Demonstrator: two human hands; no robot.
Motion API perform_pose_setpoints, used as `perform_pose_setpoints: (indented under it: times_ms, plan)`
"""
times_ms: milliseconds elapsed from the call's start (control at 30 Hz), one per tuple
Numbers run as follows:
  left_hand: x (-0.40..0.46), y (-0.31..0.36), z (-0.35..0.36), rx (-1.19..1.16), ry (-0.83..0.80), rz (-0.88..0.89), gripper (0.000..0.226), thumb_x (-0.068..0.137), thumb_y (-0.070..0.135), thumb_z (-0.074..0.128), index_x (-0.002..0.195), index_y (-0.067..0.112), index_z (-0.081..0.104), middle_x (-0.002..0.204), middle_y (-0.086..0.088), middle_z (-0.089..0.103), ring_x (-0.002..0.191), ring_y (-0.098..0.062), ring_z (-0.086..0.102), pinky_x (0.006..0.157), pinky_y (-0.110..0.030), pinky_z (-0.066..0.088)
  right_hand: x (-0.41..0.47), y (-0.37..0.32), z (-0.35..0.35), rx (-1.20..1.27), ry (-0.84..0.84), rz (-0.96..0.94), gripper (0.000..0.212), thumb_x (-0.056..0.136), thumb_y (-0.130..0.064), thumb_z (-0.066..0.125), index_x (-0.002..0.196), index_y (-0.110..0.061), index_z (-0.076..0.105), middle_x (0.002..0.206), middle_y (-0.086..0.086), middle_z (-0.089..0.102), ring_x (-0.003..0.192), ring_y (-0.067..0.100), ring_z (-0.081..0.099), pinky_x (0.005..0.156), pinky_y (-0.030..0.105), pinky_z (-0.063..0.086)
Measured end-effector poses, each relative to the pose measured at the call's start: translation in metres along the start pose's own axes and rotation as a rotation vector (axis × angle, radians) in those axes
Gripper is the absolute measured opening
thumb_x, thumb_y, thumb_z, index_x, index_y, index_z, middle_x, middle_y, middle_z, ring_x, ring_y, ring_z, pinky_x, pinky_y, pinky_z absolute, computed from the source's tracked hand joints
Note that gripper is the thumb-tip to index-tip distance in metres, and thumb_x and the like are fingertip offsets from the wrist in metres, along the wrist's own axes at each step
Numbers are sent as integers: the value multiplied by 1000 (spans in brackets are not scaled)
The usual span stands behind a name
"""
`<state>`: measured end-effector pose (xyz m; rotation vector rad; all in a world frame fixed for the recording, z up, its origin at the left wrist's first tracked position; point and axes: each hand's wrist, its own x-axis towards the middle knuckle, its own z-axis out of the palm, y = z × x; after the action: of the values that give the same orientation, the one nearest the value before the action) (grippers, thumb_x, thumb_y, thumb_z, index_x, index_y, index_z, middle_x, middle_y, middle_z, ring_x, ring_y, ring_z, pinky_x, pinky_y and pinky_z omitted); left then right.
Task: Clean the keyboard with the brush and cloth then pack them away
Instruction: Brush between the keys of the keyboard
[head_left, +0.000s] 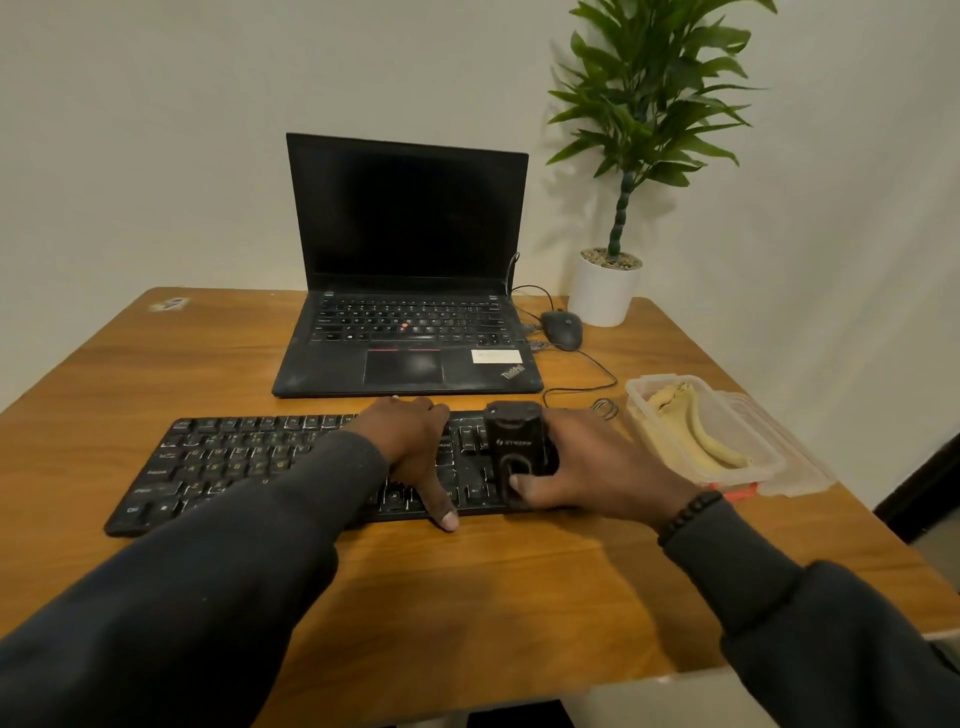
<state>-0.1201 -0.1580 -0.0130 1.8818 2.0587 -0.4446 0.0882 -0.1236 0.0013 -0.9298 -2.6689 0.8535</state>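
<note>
From the head camera we see our right hand (597, 462) clasping the black brush (516, 447) upright over the right end of the keyboard (249, 462), while our left hand (415, 441) lies flat on the keys just beside it, grasping nothing.

The keyboard (249, 462) lay near on the table (519, 587), with the laptop (405, 291) just behind it. A mouse (562, 328) sat right of the laptop, a potted plant (605, 291) farther right at the far edge. A container (701, 431) holding a cloth (696, 431) stood right of the keyboard.
</note>
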Motion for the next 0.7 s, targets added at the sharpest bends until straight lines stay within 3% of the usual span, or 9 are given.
perform_pose_setpoints:
  times_ms: [67,133,233,300,400,467,567,667,700]
  plan:
    - [-1,0,1,2,-1,-1,131,57,65,84,156,13,15,160,-7,26,144,-33,29,118,-49,29,-3,2,-6,-18,-88,7,37,75,-26,78,104,-30,56,92,-11,65,84,0,63,70,20,55]
    - [-1,0,0,-2,-1,-3,131,56,65,84,156,13,16,160,-8,28,144,-33,30,117,-49,30,-2,8,-13,-67,-5,21,34,74,-32,77,103,-29,58,89,-10,66,80,3,63,68,25,55]
    - [-1,0,0,-5,2,-5,132,55,65,85,155,13,17,159,-7,29,143,-32,31,117,-50,31,2,5,-6,-62,152,26,30,74,-34,76,94,-37,54,85,-13,64,77,-2,60,65,18,51]
    - [-1,-1,0,-3,8,0,131,56,65,84,155,13,17,159,-7,29,143,-32,31,116,-49,31,0,0,5,-101,123,-6,33,74,-33,77,97,-39,53,88,-15,62,80,-3,58,67,16,51]
    - [0,-1,2,-7,4,4,129,57,64,84,155,14,17,159,-8,28,143,-32,31,117,-49,30,-6,-6,14,2,29,-23,37,74,-30,77,105,-31,57,94,-12,66,87,2,62,73,23,56]
    - [0,-1,1,-5,-1,4,128,57,64,85,155,14,19,158,-8,30,142,-32,31,117,-49,31,-6,-4,20,120,126,-2,37,75,-29,77,104,-34,56,94,-14,66,87,-4,62,69,17,54]
    - [0,0,0,-9,-2,3,129,58,63,85,155,13,17,158,-8,29,143,-32,31,117,-49,31,-4,1,22,104,287,43,30,74,-29,77,97,-30,57,87,-13,65,79,-1,61,63,19,51]
    - [0,-1,1,-13,9,9,128,58,63,85,155,14,17,157,-7,30,142,-31,32,116,-48,32,-9,0,20,124,156,48,36,75,-28,77,105,-30,56,93,-14,65,84,-2,61,65,17,52]
    - [0,-1,1,-11,10,10,129,57,64,85,155,14,17,158,-7,30,142,-31,32,117,-48,31,-10,1,20,131,183,50,35,76,-29,76,106,-29,57,94,-13,66,85,-2,62,67,17,53]
